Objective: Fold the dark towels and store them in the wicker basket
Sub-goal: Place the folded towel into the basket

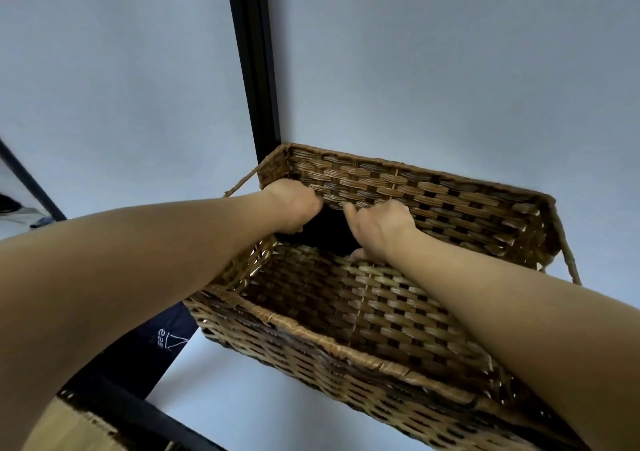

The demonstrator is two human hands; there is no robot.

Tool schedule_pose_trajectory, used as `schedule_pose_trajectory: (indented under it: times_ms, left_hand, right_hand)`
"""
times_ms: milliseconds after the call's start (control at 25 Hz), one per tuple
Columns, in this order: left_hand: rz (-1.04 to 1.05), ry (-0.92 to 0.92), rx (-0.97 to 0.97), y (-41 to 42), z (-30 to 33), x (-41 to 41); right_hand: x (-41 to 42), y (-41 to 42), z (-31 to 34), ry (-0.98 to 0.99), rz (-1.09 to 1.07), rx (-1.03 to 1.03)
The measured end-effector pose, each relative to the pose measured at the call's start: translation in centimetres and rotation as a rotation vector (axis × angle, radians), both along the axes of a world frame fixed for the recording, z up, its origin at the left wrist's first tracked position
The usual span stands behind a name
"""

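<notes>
White partial lettering "ea" on dark fabric (166,338), sideways.

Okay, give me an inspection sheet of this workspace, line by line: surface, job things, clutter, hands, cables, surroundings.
Surface: pale table top, bare where it shows beside the basket.
Job's things: wicker basket stands on the table; one dark towel lies in its far left corner, mostly hidden by the hands. The rest of the basket floor is bare.
Clutter: nothing seen on the table.
Grippers: left hand and right hand both reach into the basket with fingers curled on the towel.
Cables: nothing seen.
Surroundings: plain grey backdrop, black upright post behind the basket, dark cloth with white print at lower left.
</notes>
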State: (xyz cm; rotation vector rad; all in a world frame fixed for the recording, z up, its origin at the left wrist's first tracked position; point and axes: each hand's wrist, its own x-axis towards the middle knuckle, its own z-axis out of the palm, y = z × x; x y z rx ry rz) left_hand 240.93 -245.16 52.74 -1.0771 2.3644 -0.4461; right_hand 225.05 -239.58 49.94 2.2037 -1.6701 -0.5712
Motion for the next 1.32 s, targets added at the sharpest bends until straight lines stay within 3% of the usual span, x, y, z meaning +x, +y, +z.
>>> schedule_pose_trajectory:
  times_ms: [200,400,600,760,1000,1200,1320]
  left_hand:
    - [0.005,-0.122,0.082,-0.8,-1.1,-0.3]
    - [-0.07,-0.132,-0.065,-1.0,-1.2,-0.3]
    - [-0.05,-0.118,-0.089,-0.6,-0.9,-0.8]
    - [-0.018,-0.04,0.076,-1.4,0.4,-0.3]
    - [0.051,0.26,0.219,-0.1,2.4,0.5]
    - [0.162,0.212,0.347,1.3,1.1,0.9]
    - [0.177,0.224,0.365,1.9,1.6,1.1]
  right_hand:
    - [-0.2,-0.5,0.1,-0.02,0.05,0.073]
    - [-0.3,-1.3,-0.7,-0.096,-0.048,0.227]
    - [-0.2,-1.1,-0.7,-0.099,-0.092,0.219]
    - [-0.4,-1.0,-0.5,-0.11,-0.092,0.238]
    - [-0.7,-0.2,1.6,-0.082,-0.024,0.178]
    - [-1.8,0.0,0.4,-0.348,-0.061,0.198]
    - [-2.2,0.5,1.4,-0.325,-0.027,0.222]
